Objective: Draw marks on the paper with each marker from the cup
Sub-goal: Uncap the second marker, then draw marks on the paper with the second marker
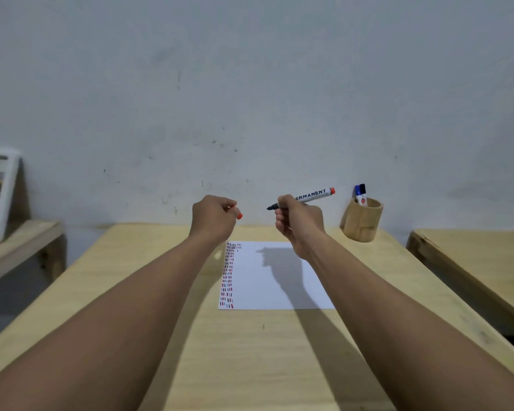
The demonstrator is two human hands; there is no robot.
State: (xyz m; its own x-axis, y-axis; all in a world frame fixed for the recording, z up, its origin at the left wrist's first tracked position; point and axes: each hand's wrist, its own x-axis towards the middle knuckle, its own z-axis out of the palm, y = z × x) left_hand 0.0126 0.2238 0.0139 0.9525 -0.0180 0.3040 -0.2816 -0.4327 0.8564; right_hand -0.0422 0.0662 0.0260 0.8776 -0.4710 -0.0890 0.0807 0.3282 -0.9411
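Two bare forearms reach forward over a pale wooden table [264, 351], and below the raised hands lies a white sheet of paper [279, 292], flat on the tabletop. Short red, blue and dark marks [228, 274] run in a narrow band down the sheet's left edge, below and slightly right of the left hand; the rest of the sheet is blank apart from the shadow of the right hand and arm. The left hand [212, 218] is curled closed, pinching a small red cap [239, 216] at its fingertips, held in the air above the paper's far left corner. Just to its right, with a gap between them, the right hand [298, 223] is closed around a marker [304, 197] with a white barrel printed "PERMANENT". The marker's dark bare tip points left toward the cap without touching it, and its red end sticks out to the right, tilted slightly upward. Farther right of that hand and near the wall [250, 84], a wooden cup [362, 222] stands on the table, holding two more markers [360, 194] upright, one with a blue cap and one with a black cap.
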